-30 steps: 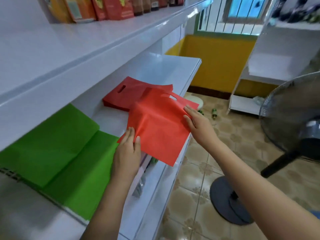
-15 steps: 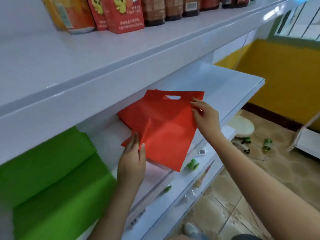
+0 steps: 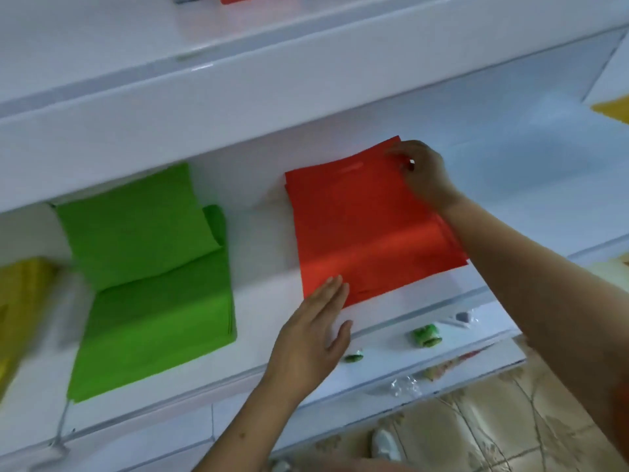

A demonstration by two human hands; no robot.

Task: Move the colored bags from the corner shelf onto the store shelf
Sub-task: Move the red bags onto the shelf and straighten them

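One stack of flat, matte red bags [image 3: 367,229] is seen lying on the white glossy shelf [image 3: 510,185], beside one folded green stack [image 3: 149,267] and a blurred yellow one [image 3: 20,301]. The left hand [image 3: 313,338] is laid open and flat on the red bags' near corner; their far corner is pinched by the right hand [image 3: 422,175].

The red bag [image 3: 367,229], held up off the shelf and tilted half a second ago, is now lying flat on the red stack on the white shelf [image 3: 510,172]. The left hand [image 3: 313,335], which was gripping its lower corner, is now resting open with fingertips on the near edge, while the right hand [image 3: 420,173] is now pinching the far corner. The camera is now looking more squarely down, bringing yellow bags [image 3: 20,301] into view at the left.
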